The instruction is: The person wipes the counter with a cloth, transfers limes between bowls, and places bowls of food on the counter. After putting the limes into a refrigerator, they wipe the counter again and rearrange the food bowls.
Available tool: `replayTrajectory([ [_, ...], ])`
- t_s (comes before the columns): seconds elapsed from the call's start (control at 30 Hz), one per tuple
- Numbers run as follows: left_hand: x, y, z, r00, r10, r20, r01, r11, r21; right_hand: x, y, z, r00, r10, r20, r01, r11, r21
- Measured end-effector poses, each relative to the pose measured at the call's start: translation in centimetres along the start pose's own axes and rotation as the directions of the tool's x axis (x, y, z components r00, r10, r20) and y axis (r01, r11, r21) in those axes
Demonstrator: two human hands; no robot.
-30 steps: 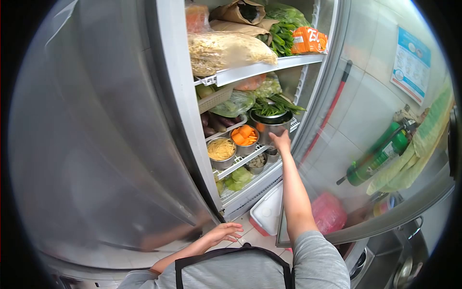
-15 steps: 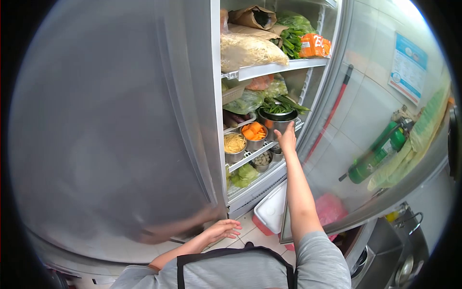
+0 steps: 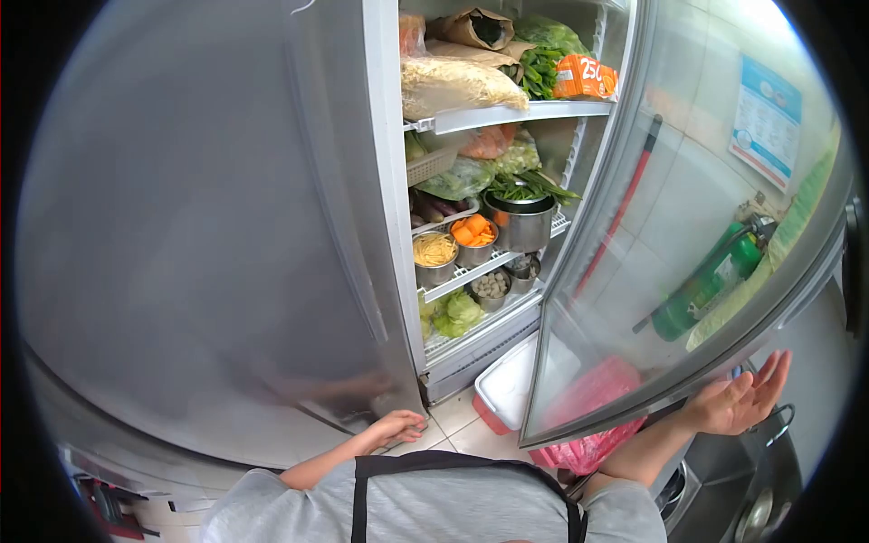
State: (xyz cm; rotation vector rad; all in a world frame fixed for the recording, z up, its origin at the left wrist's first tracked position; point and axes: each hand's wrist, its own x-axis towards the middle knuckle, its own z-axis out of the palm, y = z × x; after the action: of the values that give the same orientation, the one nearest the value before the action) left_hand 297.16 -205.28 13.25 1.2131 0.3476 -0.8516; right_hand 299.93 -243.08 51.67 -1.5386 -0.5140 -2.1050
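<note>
My right hand (image 3: 740, 398) is at the outer side of the glass fridge door (image 3: 625, 271), fingers apart and holding nothing. The door stands ajar. Low at the centre, my left hand (image 3: 398, 425) hangs near the grey metal panel (image 3: 199, 226), its fingers loosely stretched and empty. Inside the fridge, a metal pot (image 3: 523, 226) topped with green beans (image 3: 520, 187) stands on the middle shelf. Beside it are a bowl of cut carrots (image 3: 473, 232) and a bowl of pale yellow strips (image 3: 434, 250).
Bagged greens and an orange package (image 3: 586, 78) fill the upper shelf. Lettuce (image 3: 457, 312) lies at the bottom. On the floor sit a white-lidded box (image 3: 511, 385) and a pink plastic bag (image 3: 588, 443). A sink (image 3: 724, 471) is at the right.
My right hand has left the metal pot and moved right and down to the outer side of the door. The door has swung somewhat inward. My left hand has shifted slightly left.
</note>
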Motion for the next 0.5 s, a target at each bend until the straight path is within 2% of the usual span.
replayTrajectory([
  [0.07, 0.8, -1.8, -0.1, 0.998, -0.017, -0.063, 0.018, 1.000, 0.021, 0.7, 2.2, -0.3, 0.988, 0.143, 0.053, -0.149, 0.979, 0.137],
  [0.1, 1.0, -2.7, -0.1, 0.991, -0.044, -0.128, 0.050, 0.998, 0.047, 0.1, 3.3, -0.5, 0.987, 0.149, 0.054, -0.155, 0.976, 0.152],
  [0.13, 1.2, -3.5, 0.1, 0.979, -0.070, -0.191, 0.085, 0.994, 0.070, -1.1, 4.4, -0.9, 0.943, 0.283, 0.176, -0.330, 0.872, 0.361],
  [0.17, 1.5, -4.5, -0.1, 0.977, -0.068, -0.201, 0.081, 0.995, 0.060, -1.3, 4.7, -0.8, 0.869, 0.374, 0.324, -0.493, 0.696, 0.521],
  [0.2, 1.8, -5.6, -0.2, 0.965, -0.070, -0.255, 0.094, 0.992, 0.086, -1.1, 4.1, -0.5, 0.858, 0.395, 0.329, -0.508, 0.750, 0.423],
  [0.23, 2.0, -6.7, -0.2, 0.949, -0.071, -0.306, 0.110, 0.988, 0.111, -1.4, 3.7, -0.4, 0.855, 0.394, 0.336, -0.512, 0.743, 0.431],
  [0.3, 2.5, -9.2, -0.5, 0.931, -0.087, -0.356, 0.123, 0.989, 0.082, -2.2, 3.2, -0.6, 0.795, 0.496, 0.350, -0.605, 0.689, 0.399],
  [0.37, 2.6, -11.2, -0.6, 0.907, -0.101, -0.408, 0.133, 0.990, 0.052, -3.3, 1.5, 0.1, 0.754, 0.535, 0.381, -0.650, 0.690, 0.319],
  [0.43, 2.2, -13.5, -0.6, 0.874, -0.142, -0.465, 0.182, 0.982, 0.041, -3.8, -0.1, 2.3, 0.778, 0.407, 0.479, -0.600, 0.707, 0.374],
  [0.47, 1.7, -14.7, -0.6, 0.872, -0.114, -0.476, 0.162, 0.985, 0.061, -3.4, -1.4, 3.4, 0.725, 0.355, 0.591, -0.624, 0.702, 0.343],
  [0.5, 1.3, -15.7, -0.7, 0.866, -0.128, -0.484, 0.171, 0.984, 0.047, -3.1, -2.7, 4.9, 0.716, 0.262, 0.647, -0.584, 0.732, 0.351],
])
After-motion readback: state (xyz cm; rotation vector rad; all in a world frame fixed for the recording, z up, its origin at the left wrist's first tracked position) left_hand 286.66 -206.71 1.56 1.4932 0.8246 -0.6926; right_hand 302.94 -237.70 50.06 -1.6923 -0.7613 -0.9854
